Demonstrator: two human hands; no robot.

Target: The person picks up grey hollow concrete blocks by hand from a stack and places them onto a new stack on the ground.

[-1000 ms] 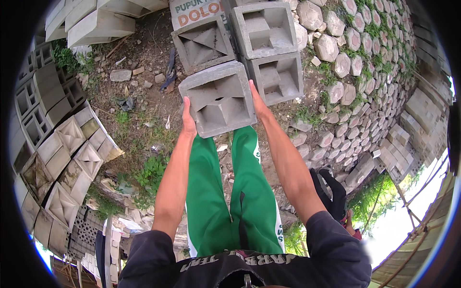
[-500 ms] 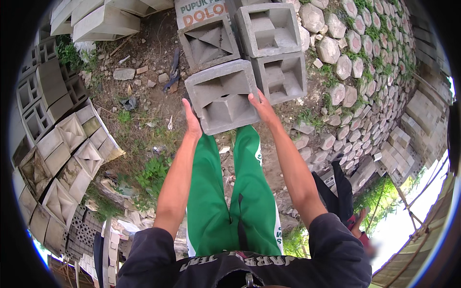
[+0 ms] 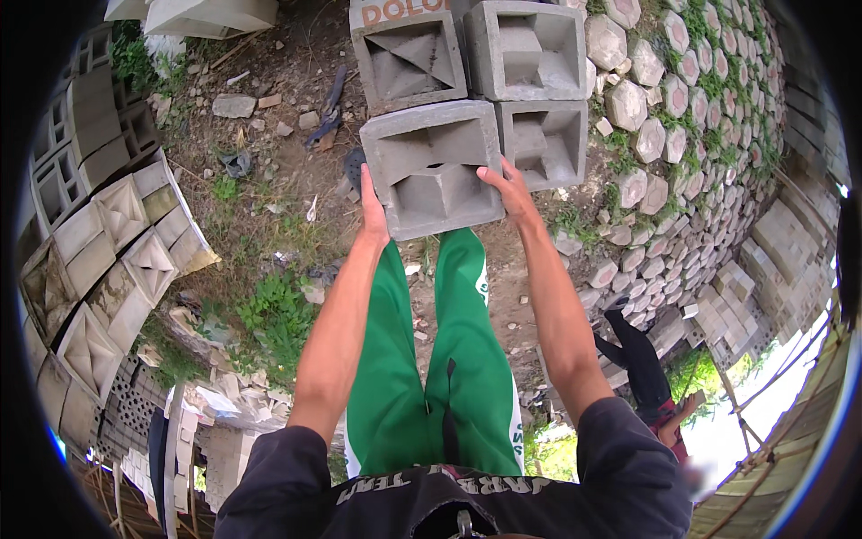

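Observation:
Between my two hands is a square grey concrete vent block (image 3: 434, 199) with angled recesses in its face. My left hand (image 3: 373, 208) presses flat along its left side, and my right hand (image 3: 512, 192) grips the right side, thumb over the front rim. The block's underside and most of my fingers are hidden. Right beyond it stand similar blocks: one with a diagonal pattern (image 3: 411, 65), one at the upper right (image 3: 528, 52), and one below that (image 3: 544, 148). The held block's far edge overlaps or meets the nearest of them; whether they touch I cannot tell.
Stacked pale blocks (image 3: 126, 211) stand at the left. Hexagonal pavers (image 3: 628, 106) with grass between them cover the right. Stones (image 3: 234, 106) and a dark strip (image 3: 329, 108) lie on the dirt. Another person (image 3: 642, 359) is at the lower right, holding something small and brown.
The blocks, the held one included, appear slightly farther right and higher in view. My hands keep their hold on the vent block. The other person's arm is now bent upward.

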